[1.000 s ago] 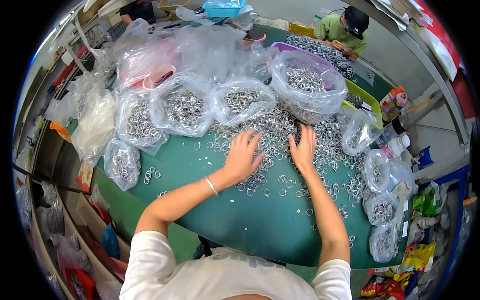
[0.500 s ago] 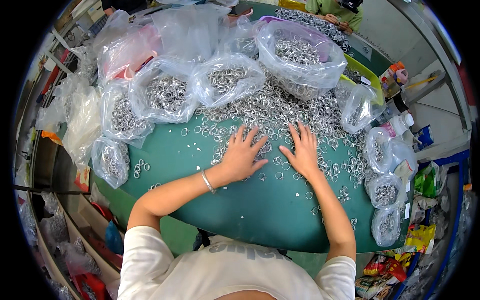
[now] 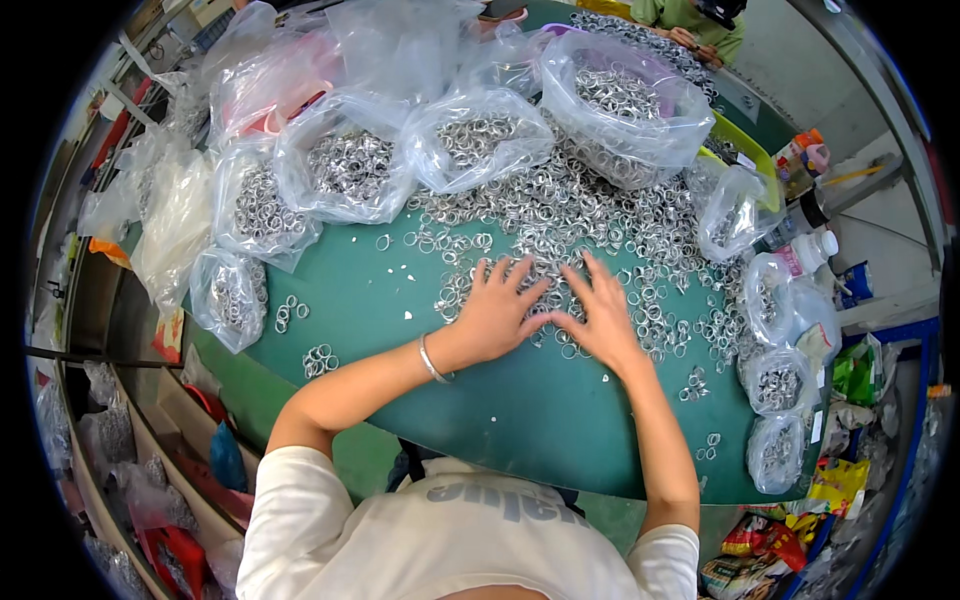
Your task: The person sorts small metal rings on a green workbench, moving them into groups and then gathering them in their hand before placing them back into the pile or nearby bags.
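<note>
My left hand lies palm down, fingers spread, over loose silver metal rings at the near edge of a big pile. Beside it, my right hand is also spread flat on the rings. The two thumbs meet or nearly meet, and some rings are hidden under the palms. Beyond the fingers the ring pile spreads across the green tabletop. A silver bangle circles my left wrist.
Clear plastic bags of rings stand along the far side, including a large bag and a middle bag. Smaller bags line the right edge. Small ring clusters lie at left. Across the table sits a person in a green shirt.
My hands have drawn together until the thumbs meet or almost meet. Loose rings near them are now gathered closer to the pile. The whole view has shifted slightly.
</note>
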Available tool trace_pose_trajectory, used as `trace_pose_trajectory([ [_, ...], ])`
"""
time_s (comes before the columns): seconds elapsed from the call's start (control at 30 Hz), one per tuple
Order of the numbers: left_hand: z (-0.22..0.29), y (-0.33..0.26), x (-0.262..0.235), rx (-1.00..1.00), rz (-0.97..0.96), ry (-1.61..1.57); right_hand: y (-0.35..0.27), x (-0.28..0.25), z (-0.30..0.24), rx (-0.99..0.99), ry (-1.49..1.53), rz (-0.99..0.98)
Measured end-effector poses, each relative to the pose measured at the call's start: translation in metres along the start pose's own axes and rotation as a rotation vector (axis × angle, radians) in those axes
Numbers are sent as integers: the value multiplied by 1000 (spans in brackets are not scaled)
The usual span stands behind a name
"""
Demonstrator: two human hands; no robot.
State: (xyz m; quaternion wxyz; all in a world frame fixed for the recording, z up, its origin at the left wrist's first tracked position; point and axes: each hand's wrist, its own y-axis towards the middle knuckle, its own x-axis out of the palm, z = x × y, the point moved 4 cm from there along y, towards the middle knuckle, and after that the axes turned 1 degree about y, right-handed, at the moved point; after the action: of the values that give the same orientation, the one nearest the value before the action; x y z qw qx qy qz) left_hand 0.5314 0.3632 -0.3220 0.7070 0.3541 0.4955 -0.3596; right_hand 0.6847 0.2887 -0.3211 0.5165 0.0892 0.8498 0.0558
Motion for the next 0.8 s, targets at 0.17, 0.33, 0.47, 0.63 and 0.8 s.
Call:
trace_pose_trajectory([
  [0.17,12,-37,-10,233,-54,-54,-42,-1,-23,-125,-3,-120],
  [0.33,12,-50,-18,324,-50,-110,-63,-9,-22,-159,112,58],
  [0.47,19,-56,-15,327,-33,-138,-66,-27,-6,132,322,236],
  [0.63,9,-64,-24,201,22,-335,-80,-42,4,286,200,186],
  [0.8,21,-66,-34,158,24,-111,-87,-17,-42,105,-125,-40],
])
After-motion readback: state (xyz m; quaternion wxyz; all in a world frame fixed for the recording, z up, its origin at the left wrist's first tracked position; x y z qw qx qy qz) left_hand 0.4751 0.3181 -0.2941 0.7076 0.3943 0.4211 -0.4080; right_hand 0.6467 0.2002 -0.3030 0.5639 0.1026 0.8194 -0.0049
